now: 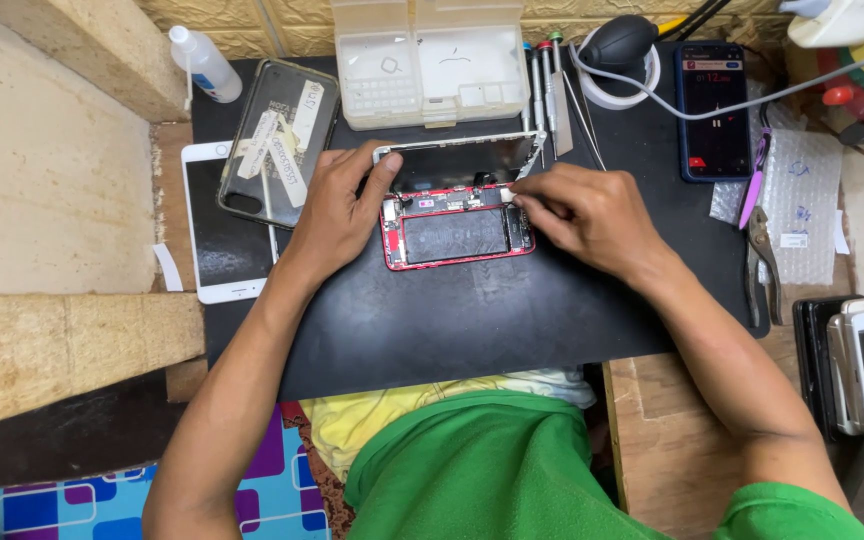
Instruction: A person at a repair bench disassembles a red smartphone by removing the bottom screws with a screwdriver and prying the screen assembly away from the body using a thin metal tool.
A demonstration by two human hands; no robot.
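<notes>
An opened red phone (457, 235) lies near the middle of the black work mat (472, 320), its dark battery facing up; its lifted screen panel (457, 160) stands at 12 o'clock from the body, hinged along the top edge. The left hand (337, 210) rests at 9 o'clock of the phone, fingers curled against the left edge of the body and the thumb reaching up to the corner of the screen panel, steadying both rather than closing around them. The right hand (587, 215) sits at 3 o'clock of the phone, its fingertips pinched together at the top right corner of the body; whether they clamp a small part or tool there cannot be told. At 12 o'clock of the screen panel stands a translucent parts box (432, 60), with a row of screwdrivers (542, 80) just beside it at 1 o'clock; a clear phone case (277, 135) lies at 10 o'clock, a second phone (714, 110) with a lit display at 2 o'clock, and pliers (764, 265) at 3 o'clock, well apart from the right hand.
</notes>
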